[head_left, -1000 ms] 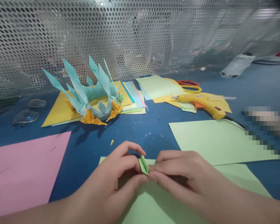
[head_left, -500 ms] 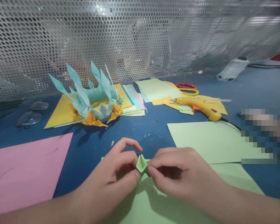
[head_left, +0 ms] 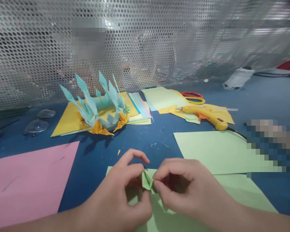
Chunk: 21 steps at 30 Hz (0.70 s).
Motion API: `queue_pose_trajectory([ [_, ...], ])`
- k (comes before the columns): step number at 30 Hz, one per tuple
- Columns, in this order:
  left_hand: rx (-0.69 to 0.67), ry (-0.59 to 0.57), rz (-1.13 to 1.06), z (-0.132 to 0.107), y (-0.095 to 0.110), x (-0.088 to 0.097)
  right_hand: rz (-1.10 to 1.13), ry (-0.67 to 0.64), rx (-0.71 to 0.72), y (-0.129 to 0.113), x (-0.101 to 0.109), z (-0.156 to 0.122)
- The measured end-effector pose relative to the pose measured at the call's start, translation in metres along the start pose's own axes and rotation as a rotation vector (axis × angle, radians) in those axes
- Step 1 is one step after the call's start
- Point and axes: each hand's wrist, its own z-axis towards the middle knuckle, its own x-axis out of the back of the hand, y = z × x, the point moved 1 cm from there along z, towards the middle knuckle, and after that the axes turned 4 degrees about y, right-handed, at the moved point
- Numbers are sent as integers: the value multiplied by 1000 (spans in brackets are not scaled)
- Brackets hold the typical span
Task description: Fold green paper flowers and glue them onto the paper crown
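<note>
A small piece of folded green paper (head_left: 147,180) is pinched between my two hands, low in the middle of the view. My left hand (head_left: 127,187) grips its left side with thumb and fingers, the index finger arched above it. On its right, my right hand (head_left: 181,183) pinches an edge between thumb and forefinger. Beneath both hands lies a flat green sheet (head_left: 173,219). Beyond them stands a light-blue folded-paper crown (head_left: 94,112) with tall points and orange folded pieces at its base. Its back is partly hidden.
Pink paper (head_left: 36,180) lies at left, below eyeglasses (head_left: 36,125). A yellow glue gun (head_left: 207,117) and scissors (head_left: 194,98) rest at right, behind another green sheet (head_left: 207,148). A stack of coloured paper (head_left: 65,119) sits under the crown. A perforated metal screen (head_left: 125,42) closes off the back.
The folded green paper has tilted and turned slightly in my fingers. My left thumb has bent and moved lower. The whole view has shifted a little.
</note>
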Motion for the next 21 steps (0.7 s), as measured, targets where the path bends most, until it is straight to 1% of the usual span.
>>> queue_pose_trajectory([
  [5, 60, -12, -54, 2, 2, 0, -10, 16, -7, 2, -1, -1],
  [8, 81, -14, -121, 1, 3, 2, -3, 34, 38, 2, -1, 0],
  [10, 64, -22, -167, 0, 2, 3, -9, 8, 81, 1, 0, 0],
  [12, 37, -25, -198, 1, 1, 4, -17, -41, 81, 0, 0, -1],
  [14, 29, -12, -214, 3, -1, 5, 1, -71, 21, -1, 1, -1],
  [17, 37, -4, -198, 3, -2, 6, 88, -83, -110, -2, 2, 0],
  [21, 61, -23, -178, 2, -4, 8, 182, -113, -190, -3, 4, 2],
])
